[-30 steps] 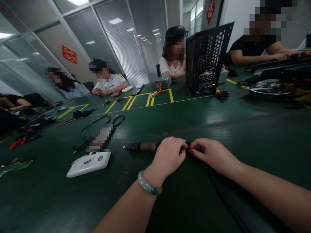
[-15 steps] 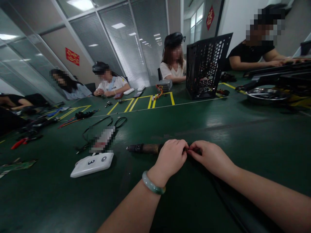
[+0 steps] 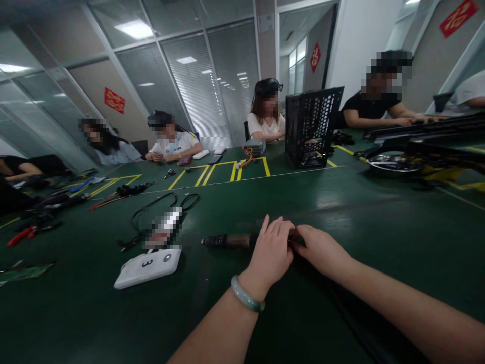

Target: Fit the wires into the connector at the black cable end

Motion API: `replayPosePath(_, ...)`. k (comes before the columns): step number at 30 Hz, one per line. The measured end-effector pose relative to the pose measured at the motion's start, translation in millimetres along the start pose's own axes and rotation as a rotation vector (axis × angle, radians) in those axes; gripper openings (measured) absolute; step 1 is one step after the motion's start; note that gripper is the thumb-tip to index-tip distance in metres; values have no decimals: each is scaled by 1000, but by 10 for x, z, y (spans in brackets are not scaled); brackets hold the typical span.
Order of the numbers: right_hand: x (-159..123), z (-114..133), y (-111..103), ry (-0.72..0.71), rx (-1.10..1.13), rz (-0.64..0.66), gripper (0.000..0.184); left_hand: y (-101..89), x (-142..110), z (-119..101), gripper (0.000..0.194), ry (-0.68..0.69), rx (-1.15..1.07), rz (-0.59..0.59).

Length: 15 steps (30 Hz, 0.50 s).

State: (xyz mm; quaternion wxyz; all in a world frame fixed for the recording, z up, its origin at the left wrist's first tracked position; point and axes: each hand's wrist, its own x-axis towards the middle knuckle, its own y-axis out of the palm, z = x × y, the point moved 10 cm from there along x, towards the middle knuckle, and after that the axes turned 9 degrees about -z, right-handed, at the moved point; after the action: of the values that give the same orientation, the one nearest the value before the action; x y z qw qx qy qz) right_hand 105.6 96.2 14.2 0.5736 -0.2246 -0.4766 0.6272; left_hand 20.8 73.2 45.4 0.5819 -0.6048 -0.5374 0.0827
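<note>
An electric screwdriver (image 3: 237, 240), dark with a brownish barrel, lies across the green table with its tip toward the left. My left hand (image 3: 272, 253), wearing a green bangle on the wrist, closes over its rear part, some fingers lifted and fairly straight. Right beside it, at the tail end, my right hand (image 3: 320, 250) is closed, fingertips pressed together and meeting the left fingers. What the right fingertips hold is hidden; a bit of dark red shows there. A black cable (image 3: 352, 318) runs under my right forearm toward the near edge.
Left of the screwdriver are a white power bank (image 3: 147, 268) marked 3 and a blurred-out device (image 3: 164, 228) with black cords. Farther off stand a black computer case (image 3: 312, 126), a power supply (image 3: 254, 146) and a metal bowl (image 3: 394, 163). Several people sit around the table.
My view has tilted up and shifted, so the scene sits lower. Some left fingers have lifted and straightened; the right fingertips have moved in closer against the left hand.
</note>
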Motion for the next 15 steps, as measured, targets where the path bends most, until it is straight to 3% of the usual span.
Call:
replayPosePath(5,53,-90,-48,15,-11,16,12,-33,-2,-38,52,11,-27,8)
replayPosePath(8,51,-366,-173,100,-34,4,11,-90,2,-29,51,1,-26,-4)
replayPosePath(11,-38,-944,-391,235,-70,13,14,-106,-2,-3,51,-18,-33,5)
replayPosePath(15,-443,-2055,-941,459,-100,-20,19,-14,-18,39,55,-38,-55,62)
